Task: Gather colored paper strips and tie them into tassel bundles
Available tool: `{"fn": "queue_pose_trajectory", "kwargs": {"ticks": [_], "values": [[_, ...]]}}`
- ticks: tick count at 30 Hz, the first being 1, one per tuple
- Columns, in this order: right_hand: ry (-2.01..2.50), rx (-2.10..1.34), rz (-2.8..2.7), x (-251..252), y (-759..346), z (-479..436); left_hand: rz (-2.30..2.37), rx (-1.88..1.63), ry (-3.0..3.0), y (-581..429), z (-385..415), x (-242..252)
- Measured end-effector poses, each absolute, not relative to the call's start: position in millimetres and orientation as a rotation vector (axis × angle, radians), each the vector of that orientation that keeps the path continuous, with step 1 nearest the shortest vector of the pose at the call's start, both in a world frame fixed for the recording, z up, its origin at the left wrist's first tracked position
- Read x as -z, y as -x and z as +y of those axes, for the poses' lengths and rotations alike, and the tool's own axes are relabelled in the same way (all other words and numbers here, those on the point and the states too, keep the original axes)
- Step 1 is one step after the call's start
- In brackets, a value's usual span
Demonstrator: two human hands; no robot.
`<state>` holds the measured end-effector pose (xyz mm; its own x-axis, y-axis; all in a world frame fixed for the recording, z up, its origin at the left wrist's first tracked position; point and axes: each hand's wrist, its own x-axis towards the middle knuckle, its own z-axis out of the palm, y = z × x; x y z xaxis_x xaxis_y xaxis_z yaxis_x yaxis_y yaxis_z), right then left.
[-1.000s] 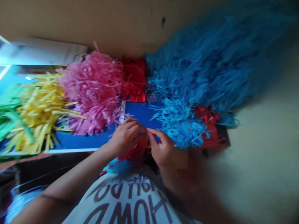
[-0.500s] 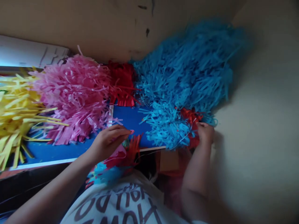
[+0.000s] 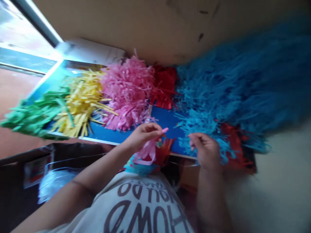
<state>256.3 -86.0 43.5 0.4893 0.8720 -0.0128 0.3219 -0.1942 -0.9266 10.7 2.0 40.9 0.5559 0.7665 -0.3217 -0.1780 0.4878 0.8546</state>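
Note:
My left hand (image 3: pixel 143 136) pinches a pink paper fringe piece (image 3: pixel 148 150) whose tip pokes out past my fingertips, with its loose strips hanging below. A garland of red, pink and blue fringe (image 3: pixel 145 161) trails from there down to my lap. My right hand (image 3: pixel 204 149) hovers close to the right, fingers curled in a pinch at the edge of the blue fringe pile (image 3: pixel 230 94); what it holds, if anything, I cannot make out. Both hands sit over the front edge of a blue board (image 3: pixel 167 118).
On the board lie heaps of cut paper fringe: green (image 3: pixel 34 115), yellow (image 3: pixel 80 103), pink (image 3: pixel 128 90), red (image 3: pixel 164 85). More red fringe (image 3: pixel 233 142) lies under the blue pile. A beige wall (image 3: pixel 145 26) stands behind. White sheets (image 3: pixel 94 51) lean at the back left.
My right hand came back from the red fringe at the far right toward my left hand. The left hand now shows a pink piece. My head turned left.

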Motion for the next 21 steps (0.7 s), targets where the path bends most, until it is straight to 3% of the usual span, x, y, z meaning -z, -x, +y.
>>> {"fn": "queue_pose_trajectory", "kwargs": {"ticks": [4,13,21], "values": [[1.602,-0.888,-1.175,-40,-170,-78,0.746,-0.641,-0.690,-2,2,-42],[1.618,-0.907,-1.137,-33,-149,-66,0.718,-0.691,-0.665,19,1,-38],[1.484,-1.221,-1.226,-32,-154,-61,0.756,-0.879,-1.523,20,-1,-28]]}}
